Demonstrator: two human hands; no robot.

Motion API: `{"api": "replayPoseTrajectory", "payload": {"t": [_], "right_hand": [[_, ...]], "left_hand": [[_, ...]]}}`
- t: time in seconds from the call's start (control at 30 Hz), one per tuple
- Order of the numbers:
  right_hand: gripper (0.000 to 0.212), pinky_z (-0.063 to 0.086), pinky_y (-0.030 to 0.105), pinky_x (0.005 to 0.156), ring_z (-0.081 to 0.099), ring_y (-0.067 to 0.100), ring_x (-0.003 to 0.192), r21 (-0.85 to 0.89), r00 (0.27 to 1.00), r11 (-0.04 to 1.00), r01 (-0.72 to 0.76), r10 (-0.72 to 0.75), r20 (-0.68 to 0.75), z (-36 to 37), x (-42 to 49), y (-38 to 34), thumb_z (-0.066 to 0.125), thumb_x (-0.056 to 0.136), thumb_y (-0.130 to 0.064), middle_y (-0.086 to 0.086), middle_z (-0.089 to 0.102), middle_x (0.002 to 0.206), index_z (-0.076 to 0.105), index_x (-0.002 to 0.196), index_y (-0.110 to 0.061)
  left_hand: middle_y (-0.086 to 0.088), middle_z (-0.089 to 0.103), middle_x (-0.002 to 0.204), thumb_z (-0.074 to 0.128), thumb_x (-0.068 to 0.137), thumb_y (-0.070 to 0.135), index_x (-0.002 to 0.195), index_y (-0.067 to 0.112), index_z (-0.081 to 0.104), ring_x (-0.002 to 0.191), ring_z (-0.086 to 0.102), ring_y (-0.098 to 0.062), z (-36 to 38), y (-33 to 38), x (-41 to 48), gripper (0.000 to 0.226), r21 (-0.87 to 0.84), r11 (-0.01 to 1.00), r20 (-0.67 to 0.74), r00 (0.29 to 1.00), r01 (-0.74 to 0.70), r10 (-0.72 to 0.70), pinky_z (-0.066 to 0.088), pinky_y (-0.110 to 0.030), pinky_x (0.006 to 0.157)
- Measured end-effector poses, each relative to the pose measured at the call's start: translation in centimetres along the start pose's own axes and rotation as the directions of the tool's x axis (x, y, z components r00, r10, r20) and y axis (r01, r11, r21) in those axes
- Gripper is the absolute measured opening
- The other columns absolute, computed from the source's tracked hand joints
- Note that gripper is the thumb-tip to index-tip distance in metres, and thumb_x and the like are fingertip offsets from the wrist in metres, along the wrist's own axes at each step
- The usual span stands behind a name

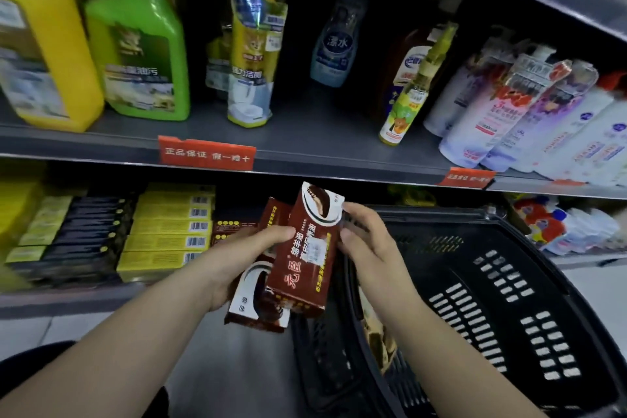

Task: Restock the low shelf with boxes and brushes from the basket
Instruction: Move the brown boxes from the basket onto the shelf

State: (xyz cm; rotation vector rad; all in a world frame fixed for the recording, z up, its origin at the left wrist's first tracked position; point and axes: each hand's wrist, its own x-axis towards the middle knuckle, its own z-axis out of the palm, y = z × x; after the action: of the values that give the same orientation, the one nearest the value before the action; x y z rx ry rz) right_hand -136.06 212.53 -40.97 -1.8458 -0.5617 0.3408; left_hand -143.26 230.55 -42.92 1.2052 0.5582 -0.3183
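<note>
Brown cardboard sits between both sets of fingers. The right hand [373,248] pinches the upper right edge of the front box [302,268], its fingers [359,214] bent round the white corner. The left hand [237,258] grips the rear box [258,302] from the left, with its thumb lying across that box and touching the near edge of the front one. Its other fingers are hidden behind the card, so I cannot tell how they lie.

Both boxes are reddish brown with a white panel and are held tilted, the front one overlapping the rear one. They hang in the air in front of the low shelf [68,302] and just left of the black plastic basket [529,248]. The basket is tipped toward the camera, and a tan item [373,332] lies against its near wall; it may be a packaged brush, but it is too blurred to say.

On the low shelf, stacked yellow boxes [169,231] lie beside black boxes [88,231]. The upper shelf [305,132] carries a red label strip [207,154] on its edge. On that shelf stand a yellow jug [44,44], a green jug [142,54], a spray bottle [251,54] and, far right, leaning white bottles [509,112].
</note>
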Motion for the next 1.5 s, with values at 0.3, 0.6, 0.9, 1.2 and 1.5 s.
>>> {"api": "replayPoseTrajectory", "payload": {"t": [0.3,0.6,0.9,1.2,1.5], "right_hand": [[0.056,0.051,0.026,0.084,0.063,0.008,0.100,-0.427,0.767,0.876,-0.225,0.430,0.476,3.3,9.7,-1.3,0.077,0.071,-0.043,-0.009,0.067,0.111,0.055,0.121,-0.031],[0.023,0.054,0.033,0.077,0.066,0.018,0.085,-0.321,0.754,0.780,-0.537,0.615,0.232,4.0,17.0,3.5,0.071,0.080,-0.026,0.004,0.071,0.096,0.067,0.100,-0.014],[0.047,0.043,0.033,0.100,0.051,0.023,0.119,-0.445,0.831,0.805,-0.391,0.517,0.206,8.9,22.5,11.1,0.063,0.089,-0.024,0.007,0.055,0.132,0.049,0.132,-0.011],[0.055,0.040,0.025,0.091,0.049,0.023,0.116,-0.773,0.773,0.634,-0.004,0.492,0.400,11.4,24.8,15.0,0.060,0.091,-0.020,0.008,0.050,0.132,0.036,0.140,-0.018],[0.065,0.030,0.043,0.112,0.027,0.032,0.138,-0.938,0.710,0.295,0.179,0.621,0.331,13.3,24.1,15.8,0.041,0.094,-0.009,0.010,0.019,0.155,0.016,0.149,-0.030]], "left_hand": [[0.001,0.076,0.089,0.081,0.047,0.058,0.099,0.027,0.066,0.082,0.073,-0.017,-6.2,0.9,-0.3,0.063,0.226,0.971,-0.014,0.997,0.079,-0.078,0.057,-0.028,0.070],[-0.018,0.046,0.140,0.049,0.094,0.044,0.142,0.006,0.036,0.123,0.047,-0.037,-10.7,-0.6,1.8,0.062,-0.020,0.984,-0.554,0.818,0.174,-0.156,0.040,-0.043,0.100],[-0.005,0.062,0.076,0.050,0.096,0.028,0.092,0.008,0.056,0.075,0.062,-0.024,-11.3,-1.8,3.4,0.021,-0.113,0.990,-0.628,0.765,0.089,-0.141,0.050,-0.041,0.085],[-0.006,0.069,0.076,0.055,0.094,0.029,0.084,0.015,0.057,0.071,0.067,-0.024,-12.3,-2.2,5.4,0.017,-0.241,0.971,-0.659,0.733,0.007,-0.169,0.051,-0.036,0.063],[-0.008,0.066,0.084,0.057,0.093,0.021,0.085,0.013,0.056,0.075,0.063,-0.023,-11.2,-1.8,6.5,0.012,-0.260,0.966,-0.643,0.745,0.003,-0.175,0.048,-0.035,0.057]]}}
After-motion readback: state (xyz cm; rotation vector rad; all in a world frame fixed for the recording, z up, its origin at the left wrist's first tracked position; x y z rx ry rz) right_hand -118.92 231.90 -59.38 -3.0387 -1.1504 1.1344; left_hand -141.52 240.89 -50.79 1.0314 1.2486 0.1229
